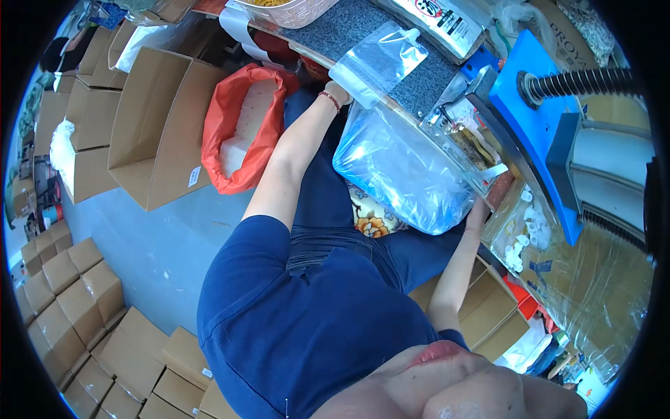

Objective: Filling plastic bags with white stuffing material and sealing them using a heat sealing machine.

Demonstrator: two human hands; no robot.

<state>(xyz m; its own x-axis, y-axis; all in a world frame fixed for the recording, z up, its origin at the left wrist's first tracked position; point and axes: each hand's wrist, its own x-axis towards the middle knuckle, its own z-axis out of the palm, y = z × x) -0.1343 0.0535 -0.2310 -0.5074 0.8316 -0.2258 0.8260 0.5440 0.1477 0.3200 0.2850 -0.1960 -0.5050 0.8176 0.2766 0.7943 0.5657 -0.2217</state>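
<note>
My left hand (338,93), with a beaded bracelet at the wrist, is closed at the lower edge of a clear plastic spout pouch (382,64). The pouch lies slanted over the speckled worktop's edge, its spout pointing away from me; its film hides most of my fingertips. Across my lap rests a large clear-blue plastic bag (412,174), crumpled and shiny. My right hand (477,214) reaches up past the bag's right side, close to a metal-edged machine bed (481,150). Its fingers are largely hidden there.
A blue machine plate (530,112) with a spring-wound rod stands at right. On the worktop (349,31) are a basket (296,12) and a white printed package (440,24). Left of me sit a red-lined sack (216,150) and an open carton (150,133); stacked cartons (84,293) fill the lower left.
</note>
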